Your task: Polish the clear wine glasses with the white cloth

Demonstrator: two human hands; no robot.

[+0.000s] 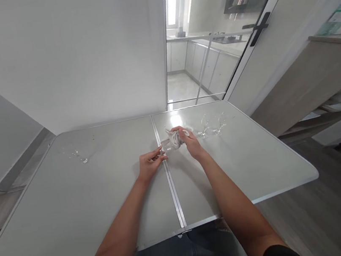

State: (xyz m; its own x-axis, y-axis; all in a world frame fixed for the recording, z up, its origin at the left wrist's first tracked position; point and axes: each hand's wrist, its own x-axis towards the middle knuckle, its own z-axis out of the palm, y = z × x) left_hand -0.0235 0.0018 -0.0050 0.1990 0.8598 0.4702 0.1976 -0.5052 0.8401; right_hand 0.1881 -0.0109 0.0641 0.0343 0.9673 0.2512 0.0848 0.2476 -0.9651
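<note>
Near the middle seam of a pale grey folding table (72, 202), my left hand (150, 163) pinches the base or stem of a clear glass (167, 146) lying sideways over the tabletop. My right hand (188, 140) is closed on a crumpled white cloth (176, 138), which is pressed into the bowl of that glass. Both hands meet just right of the seam.
Two clear stemmed glasses (203, 128) (219, 125) stand on the table just right of my hands. Another glass (78, 155) lies at the far left of the table. An open doorway (200, 68) to a kitchen lies beyond; a wooden counter (310, 77) runs along the right.
</note>
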